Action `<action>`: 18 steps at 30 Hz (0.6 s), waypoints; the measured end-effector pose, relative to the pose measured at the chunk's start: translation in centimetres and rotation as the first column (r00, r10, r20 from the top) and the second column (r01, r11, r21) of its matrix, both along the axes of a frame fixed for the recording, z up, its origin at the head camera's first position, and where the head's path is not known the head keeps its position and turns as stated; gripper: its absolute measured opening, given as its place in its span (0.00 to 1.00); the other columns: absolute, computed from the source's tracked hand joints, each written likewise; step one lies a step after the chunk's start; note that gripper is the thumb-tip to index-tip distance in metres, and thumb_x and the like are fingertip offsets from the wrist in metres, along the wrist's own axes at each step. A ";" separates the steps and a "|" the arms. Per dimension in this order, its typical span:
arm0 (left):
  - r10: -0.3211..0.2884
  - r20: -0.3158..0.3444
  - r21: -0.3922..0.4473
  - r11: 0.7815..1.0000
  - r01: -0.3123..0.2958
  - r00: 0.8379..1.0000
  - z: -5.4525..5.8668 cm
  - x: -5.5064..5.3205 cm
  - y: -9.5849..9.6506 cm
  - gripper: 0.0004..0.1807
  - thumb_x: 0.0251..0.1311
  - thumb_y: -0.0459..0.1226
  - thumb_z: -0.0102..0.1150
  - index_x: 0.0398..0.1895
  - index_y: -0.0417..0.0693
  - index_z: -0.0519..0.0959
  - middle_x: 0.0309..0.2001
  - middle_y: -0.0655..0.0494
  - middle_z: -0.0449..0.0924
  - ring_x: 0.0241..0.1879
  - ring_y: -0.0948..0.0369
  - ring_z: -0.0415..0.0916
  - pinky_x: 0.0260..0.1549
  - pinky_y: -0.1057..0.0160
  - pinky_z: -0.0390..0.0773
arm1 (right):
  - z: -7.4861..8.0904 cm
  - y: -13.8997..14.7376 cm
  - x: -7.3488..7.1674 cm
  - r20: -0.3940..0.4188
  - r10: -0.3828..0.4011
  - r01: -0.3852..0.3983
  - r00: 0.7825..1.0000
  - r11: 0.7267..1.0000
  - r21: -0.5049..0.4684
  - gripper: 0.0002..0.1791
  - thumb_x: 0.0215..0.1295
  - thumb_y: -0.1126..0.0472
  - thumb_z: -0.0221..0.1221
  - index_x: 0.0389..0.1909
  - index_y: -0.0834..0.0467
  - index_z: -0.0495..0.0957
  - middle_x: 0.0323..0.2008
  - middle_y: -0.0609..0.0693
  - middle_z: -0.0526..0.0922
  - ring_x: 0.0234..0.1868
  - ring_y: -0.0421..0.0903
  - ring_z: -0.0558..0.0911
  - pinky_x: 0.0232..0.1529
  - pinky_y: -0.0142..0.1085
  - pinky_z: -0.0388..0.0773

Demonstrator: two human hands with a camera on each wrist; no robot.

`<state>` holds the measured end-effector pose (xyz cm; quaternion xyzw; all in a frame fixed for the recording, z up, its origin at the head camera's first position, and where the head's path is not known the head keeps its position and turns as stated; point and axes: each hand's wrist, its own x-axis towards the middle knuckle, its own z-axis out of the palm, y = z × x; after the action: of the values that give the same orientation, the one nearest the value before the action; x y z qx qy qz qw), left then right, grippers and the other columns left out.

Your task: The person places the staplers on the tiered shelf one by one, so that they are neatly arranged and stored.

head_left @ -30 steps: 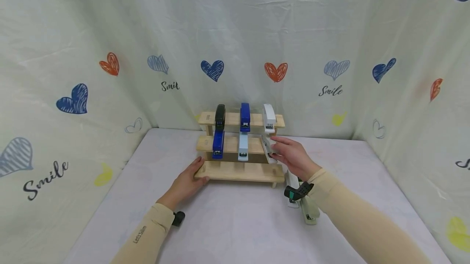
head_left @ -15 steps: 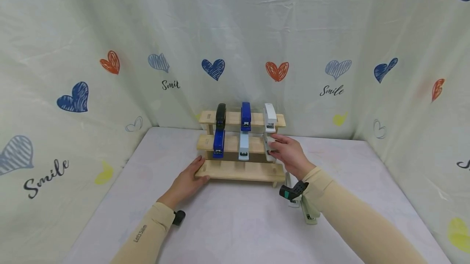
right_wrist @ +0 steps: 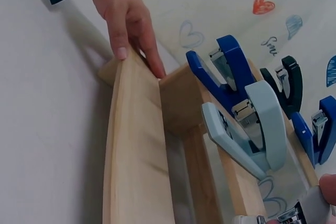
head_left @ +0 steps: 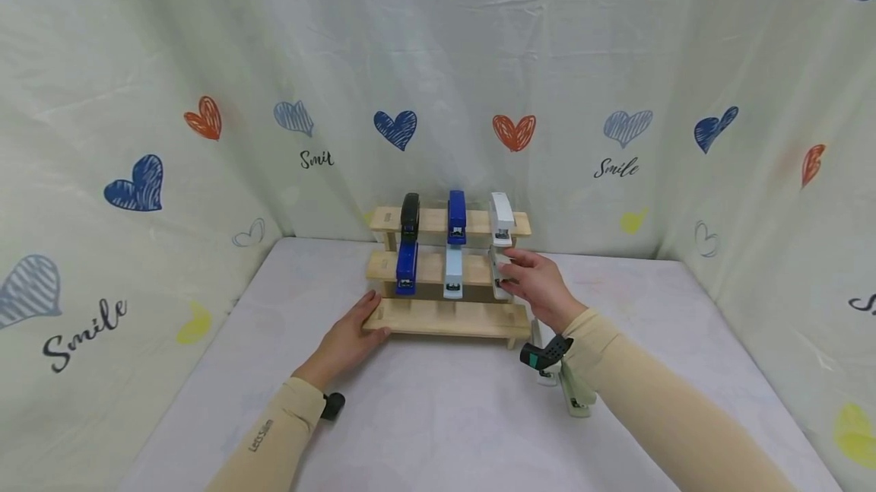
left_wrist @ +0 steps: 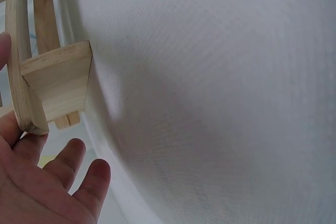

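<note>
My left hand (head_left: 349,336) grips the left end of a three-tier wooden rack (head_left: 438,319) at its lowest shelf, thumb at the front edge. My right hand (head_left: 545,288) pinches a pale grey-white stapler (head_left: 499,271) at the right of the middle shelf, partly hidden by the fingers. On that same shelf are a light blue stapler (head_left: 453,273) and a blue stapler (head_left: 407,269). Up on the top shelf sit a black stapler (head_left: 410,217), another blue stapler (head_left: 456,216) and a white stapler (head_left: 501,218).
On the white-covered table (head_left: 438,416), right of the rack, a pale green stapler (head_left: 576,393) lies beside a white stapler (head_left: 546,379), both partly under my right wrist. A patterned curtain (head_left: 438,58) hangs behind and at both sides.
The grey-white stapler has turned from slanted to nearly straight on the middle shelf, and my right hand has shifted slightly left with it. My left hand stays on the rack.
</note>
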<state>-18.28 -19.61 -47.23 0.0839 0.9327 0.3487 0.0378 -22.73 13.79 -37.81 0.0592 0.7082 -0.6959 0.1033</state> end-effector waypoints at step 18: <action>0.005 -0.009 0.016 1.000 -0.005 1.000 -0.2 -0.1 -0.1 0.41 0.68 0.45 0.62 0.77 0.40 0.56 0.78 0.46 0.48 0.75 0.45 0.48 0.70 0.43 0.54 | -0.3 -0.3 -0.2 0.005 -0.039 0.039 0.999 0.999 0.002 0.26 0.73 0.66 0.57 0.69 0.62 0.67 0.62 0.60 0.69 0.61 0.55 0.75 0.56 0.41 0.78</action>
<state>-18.39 -19.66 -47.42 0.0835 0.9302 0.3561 0.0320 -22.93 13.52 -38.12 0.0747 0.7073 -0.6970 0.0915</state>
